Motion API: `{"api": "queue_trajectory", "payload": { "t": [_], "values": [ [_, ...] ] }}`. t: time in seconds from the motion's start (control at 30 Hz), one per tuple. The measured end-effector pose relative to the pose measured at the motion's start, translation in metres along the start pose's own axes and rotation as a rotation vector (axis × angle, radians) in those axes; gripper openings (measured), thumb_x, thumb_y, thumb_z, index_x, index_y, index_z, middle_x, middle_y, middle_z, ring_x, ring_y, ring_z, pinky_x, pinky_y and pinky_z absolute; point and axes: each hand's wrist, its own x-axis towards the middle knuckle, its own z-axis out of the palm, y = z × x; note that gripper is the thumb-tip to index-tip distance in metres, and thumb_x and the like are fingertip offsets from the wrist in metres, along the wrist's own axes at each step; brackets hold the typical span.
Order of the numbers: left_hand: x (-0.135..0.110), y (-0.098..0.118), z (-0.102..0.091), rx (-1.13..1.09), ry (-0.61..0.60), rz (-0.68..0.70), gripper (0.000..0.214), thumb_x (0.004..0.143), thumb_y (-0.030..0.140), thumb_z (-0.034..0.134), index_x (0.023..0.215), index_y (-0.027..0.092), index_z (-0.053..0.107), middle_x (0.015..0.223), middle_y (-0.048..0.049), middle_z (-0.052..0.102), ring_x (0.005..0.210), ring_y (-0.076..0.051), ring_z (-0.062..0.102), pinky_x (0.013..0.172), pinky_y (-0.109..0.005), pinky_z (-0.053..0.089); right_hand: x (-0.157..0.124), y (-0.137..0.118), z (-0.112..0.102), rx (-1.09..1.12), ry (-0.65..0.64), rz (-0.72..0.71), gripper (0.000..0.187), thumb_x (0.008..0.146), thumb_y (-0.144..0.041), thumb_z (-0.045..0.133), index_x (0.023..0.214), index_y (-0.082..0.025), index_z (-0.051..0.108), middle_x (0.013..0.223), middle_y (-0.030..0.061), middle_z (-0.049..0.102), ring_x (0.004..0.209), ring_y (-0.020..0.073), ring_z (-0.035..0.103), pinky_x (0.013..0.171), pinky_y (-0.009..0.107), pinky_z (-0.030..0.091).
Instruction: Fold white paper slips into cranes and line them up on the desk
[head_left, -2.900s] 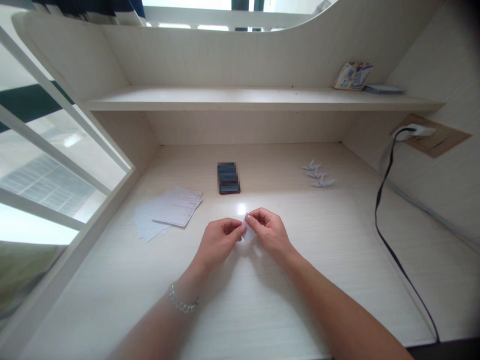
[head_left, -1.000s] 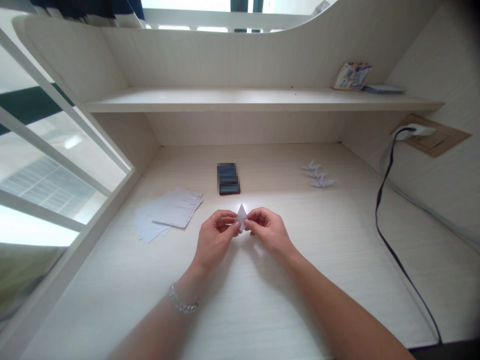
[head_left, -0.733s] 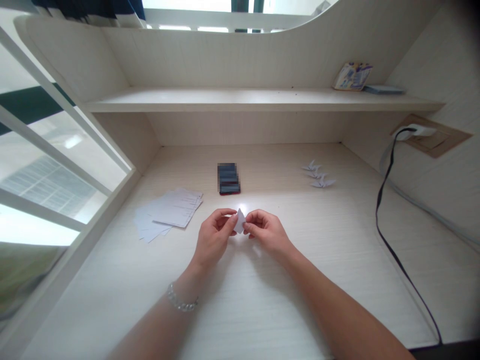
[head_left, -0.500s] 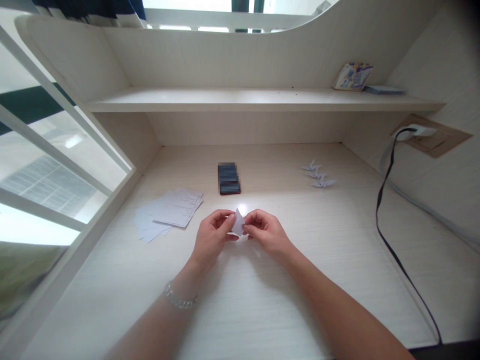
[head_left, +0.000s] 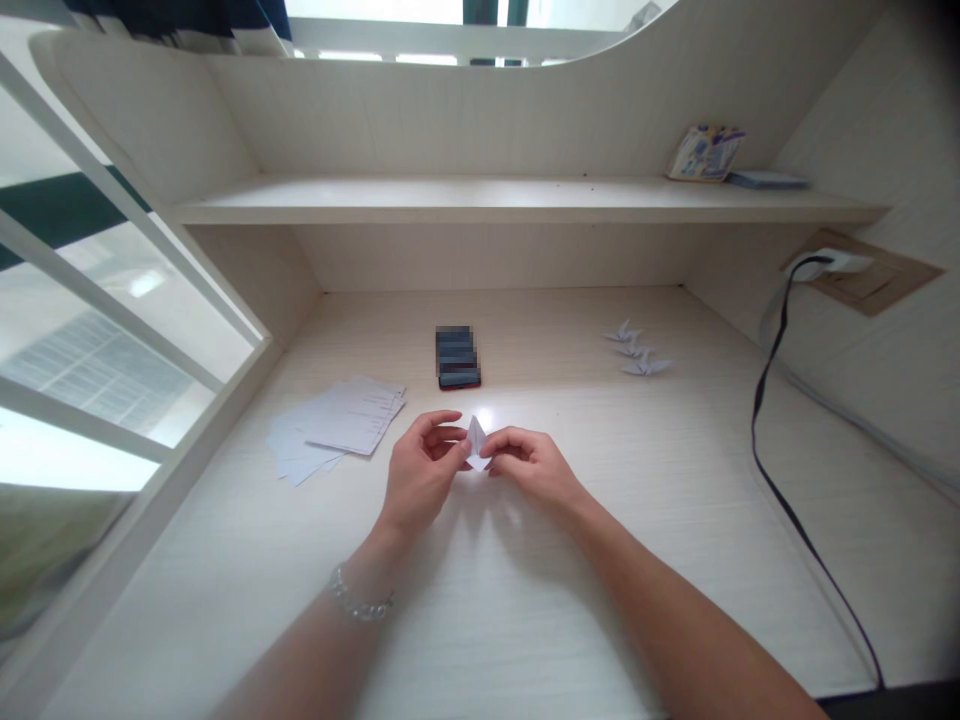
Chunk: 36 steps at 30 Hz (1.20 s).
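Observation:
Between my hands, over the middle of the desk, is a small folded piece of white paper (head_left: pixel 477 446) with a pointed top and a crease down its centre. My left hand (head_left: pixel 426 462) pinches its left side with the thumb, the other fingers loosely spread behind. On its right side, my right hand (head_left: pixel 531 462) grips the paper between thumb and forefinger. Several white paper sheets (head_left: pixel 352 420) lie fanned out to the left of my left hand. Farther back on the right stand three folded paper cranes (head_left: pixel 643 367) in a row.
A dark phone-like object (head_left: pixel 458 358), blurred, lies beyond my hands. A black cable (head_left: pixel 759 400) runs from the wall socket (head_left: pixel 870 275) down the desk's right side. On the shelf (head_left: pixel 450 192) sit a colourful packet (head_left: pixel 705 153) and a flat item. White rails (head_left: pixel 105 430) border the left.
The folded paper has turned slightly and now shows its centre crease. My left fingers have lifted and spread a little; my right fingers have shifted along the paper's edge.

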Motion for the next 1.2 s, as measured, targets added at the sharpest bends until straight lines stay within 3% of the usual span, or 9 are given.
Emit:
{"api": "queue_trajectory", "payload": {
  "t": [0.17,0.37,0.6,1.2],
  "values": [
    [-0.0023,0.0011,0.0008,0.035,-0.019,0.042,0.035,0.071,0.023,0.067,0.103,0.017,0.056,0.084,-0.0055,0.065,0.079,-0.017,0.064,0.071,-0.031,0.054,0.0013,-0.0027,0.0014,-0.017,0.042,0.047,0.013,0.073,-0.028,0.060,0.070,-0.016,0.063,0.071,0.0026,0.063,0.067,0.0157,0.058,0.064,0.028,0.045],
    [-0.0017,0.0005,0.0010,0.031,0.006,0.041,0.035,0.070,0.024,0.068,0.103,0.017,0.057,0.087,-0.0065,0.066,0.083,-0.018,0.064,0.077,-0.032,0.052,0.0033,0.0050,0.0030,0.086,0.113,0.034,0.019,0.063,-0.024,0.070,0.071,-0.018,0.054,0.070,-0.0007,0.059,0.066,0.0144,0.055,0.062,0.028,0.043],
    [-0.0004,-0.0035,-0.0004,0.089,-0.096,-0.006,0.028,0.072,0.029,0.067,0.096,0.015,0.059,0.083,-0.0071,0.068,0.076,-0.018,0.065,0.070,-0.030,0.052,0.0039,0.0041,0.0028,0.120,0.156,0.018,0.025,0.062,-0.022,0.073,0.073,-0.018,0.051,0.073,-0.0005,0.057,0.068,0.0145,0.055,0.062,0.027,0.043],
    [-0.0011,0.0016,0.0023,-0.114,-0.061,-0.155,0.036,0.062,0.026,0.074,0.091,0.015,0.056,0.065,-0.0022,0.066,0.060,-0.015,0.063,0.061,-0.028,0.052,0.0031,-0.0008,0.0048,0.228,0.152,0.033,0.028,0.063,-0.028,0.072,0.074,-0.020,0.048,0.062,-0.0046,0.051,0.055,0.0107,0.051,0.055,0.026,0.043]
  ]
}}
